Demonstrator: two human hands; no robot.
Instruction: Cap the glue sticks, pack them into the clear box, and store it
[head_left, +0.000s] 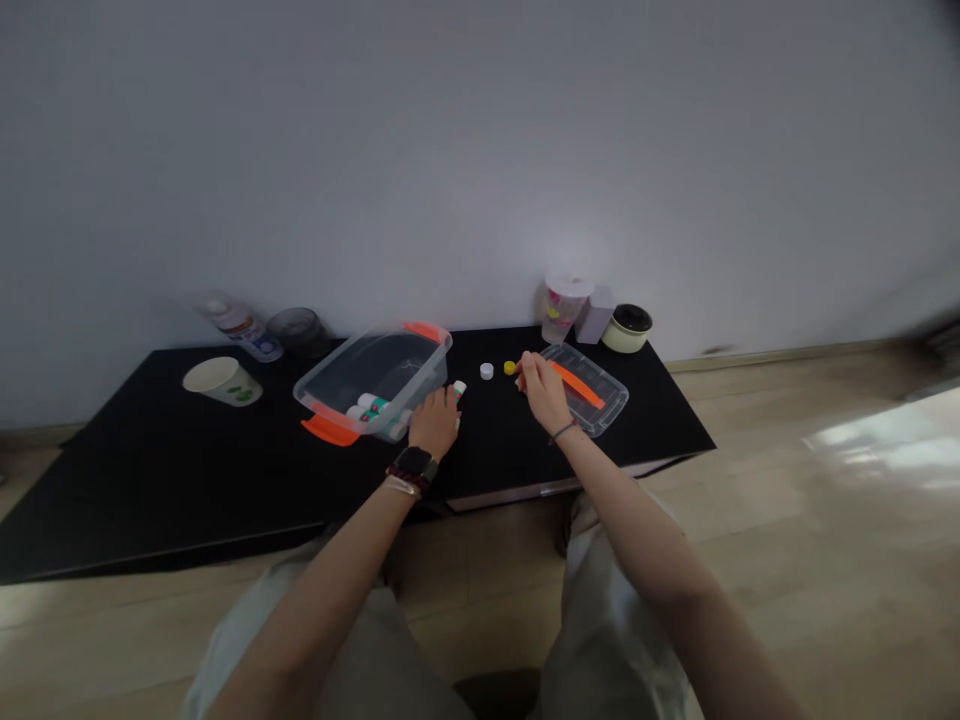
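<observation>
Left hand point(435, 422): palm down on the black table point(225, 480), fingers loosely curled, just right of a clear plastic storage box point(373, 382). Fingertips sit beside a small white-capped tube point(459, 388); grip cannot be told. Right hand point(541, 392): fingers bunched in a pinch, just beside a yellow bottle cap point(510, 368); contents of pinch cannot be told. The cap should be light, stiff and smooth, best taken by its rim. The tube should be light, best taken by its barrel. Left of the cap, a white cap point(487, 371). Right, a clear lid point(609, 405) with orange strip. In the box, green-labelled white tubes point(371, 404); writing unreadable. Far edge: paper cup point(223, 381), plastic bottle point(238, 328), lidded cream jar point(627, 329).
</observation>
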